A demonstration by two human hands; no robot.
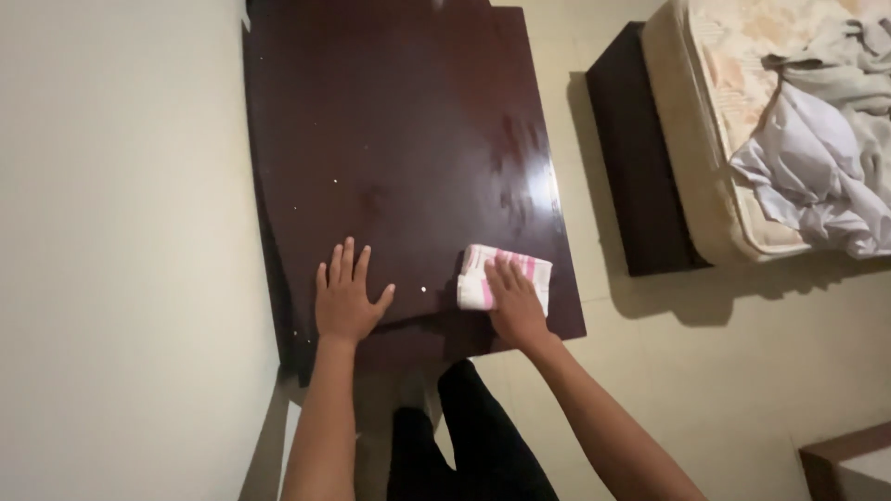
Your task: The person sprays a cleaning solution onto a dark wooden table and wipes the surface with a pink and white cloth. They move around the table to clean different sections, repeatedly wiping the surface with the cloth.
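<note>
Pressing cloth under right hand

The tabletop is a dark reddish brown, glossy, with a pale sheen near its right edge and a few tiny white specks scattered over it. The cloth is white with pink stripes. The wall is plain cream, and the floor is pale beige tile with faint grout lines. The trousers are black. The bed base is dark brown, almost black. The mattress is cream with a faded peach floral pattern. The sheet is pale grey-lilac. The box is brown-edged with a whitish top.
</note>
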